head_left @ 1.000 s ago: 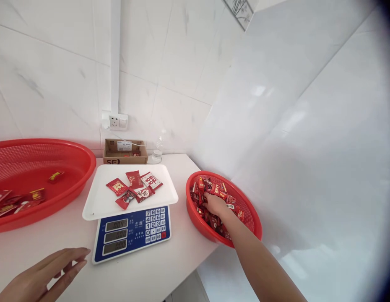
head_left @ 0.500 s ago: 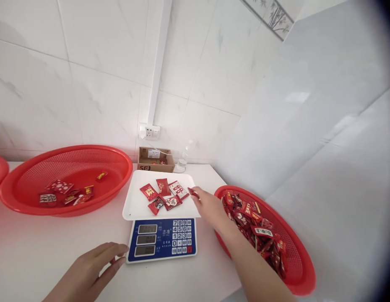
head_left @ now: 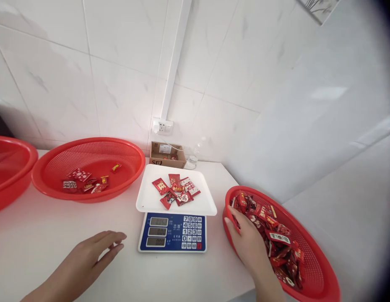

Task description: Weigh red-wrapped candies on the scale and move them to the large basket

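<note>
My left hand (head_left: 88,260) hovers over the white table, left of the scale (head_left: 172,233), its fingers apart and nothing in them. My right hand (head_left: 250,243) is at the near left rim of the right red basket (head_left: 327,272), fingers apart; red between them looks like the rim. That basket holds many small red candy packets (head_left: 278,237). On the scale's white tray (head_left: 147,197) lies a small group of red and white packets (head_left: 184,198), with a small yellow-lettered one (head_left: 178,188) on top. The blue panel has three lit displays and a keypad.
Another red basket (head_left: 88,197) with several packets stands at left, and part of a further red basket (head_left: 12,184) shows beyond it. Behind the scale are a small cardboard box (head_left: 168,161) and a clear bottle (head_left: 193,159). A wall socket (head_left: 163,126) is above.
My right hand has moved from the tray to the right basket's rim. A small yellow-lettered packet now lies on the tray's group. The whole view has shifted.
</note>
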Motion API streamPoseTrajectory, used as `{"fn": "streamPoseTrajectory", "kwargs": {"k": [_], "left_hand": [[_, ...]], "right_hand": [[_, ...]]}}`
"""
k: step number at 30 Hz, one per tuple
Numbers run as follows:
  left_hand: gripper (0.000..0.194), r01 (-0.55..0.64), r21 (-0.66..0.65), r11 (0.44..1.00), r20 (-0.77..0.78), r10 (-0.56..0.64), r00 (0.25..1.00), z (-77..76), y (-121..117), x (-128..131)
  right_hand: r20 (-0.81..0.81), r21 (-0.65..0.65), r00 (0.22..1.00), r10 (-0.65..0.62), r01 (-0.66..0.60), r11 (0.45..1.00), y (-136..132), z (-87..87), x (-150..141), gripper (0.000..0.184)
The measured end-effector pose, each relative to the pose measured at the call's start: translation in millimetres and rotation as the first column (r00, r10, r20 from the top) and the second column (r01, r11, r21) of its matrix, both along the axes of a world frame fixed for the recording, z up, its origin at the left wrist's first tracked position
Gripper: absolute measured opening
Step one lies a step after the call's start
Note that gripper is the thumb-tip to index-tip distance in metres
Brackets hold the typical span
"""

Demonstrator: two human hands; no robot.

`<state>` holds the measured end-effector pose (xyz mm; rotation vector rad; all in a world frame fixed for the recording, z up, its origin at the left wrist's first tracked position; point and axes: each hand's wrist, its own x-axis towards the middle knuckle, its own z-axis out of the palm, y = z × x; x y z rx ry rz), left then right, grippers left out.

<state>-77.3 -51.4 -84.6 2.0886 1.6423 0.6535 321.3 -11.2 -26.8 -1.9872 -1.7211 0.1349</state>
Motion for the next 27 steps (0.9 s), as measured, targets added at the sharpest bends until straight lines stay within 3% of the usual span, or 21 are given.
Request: {"fn": "streamPoseTrajectory", "kwargs": {"k": [3,8,17,24,27], "left_hand": [[0.029,0.059,0.024,0.998,0.003,-0.06,0.998,12.7,1,17],[0.029,0.173,0.037,0.984,0.006,-0.173,0.985,20.5,-6,37],[0.026,0.172,0.028,0.985,-0.058,-0.17,0.984,10.8,-9,33],[0.025,0.222,0.11,0.969,-0.074,-0.214,0.974,19.4,-6,46],[0.028,0.167,0.222,0.96,-0.113,-0.145,0.983,29.3,13,36]], "right_hand": [[-0.006,-0.097,0.989,-0.147,0.146,0.985,-13,-15.4,21,0.063],[0.081,-0.213,0.98,-0.182,0.196,0.957,-16,-24.8,24,0.064],[0.167,-0.2,0.963,-0.212,0.243,0.949,-18,-25.9,18,0.058],[0.209,-0.189,0.957,-0.202,0.242,0.952,-17,-27.6,20,0.056],[0.236,-0.15,0.955,-0.18,0.219,0.964,-16,-37.2,28,0.056]]}}
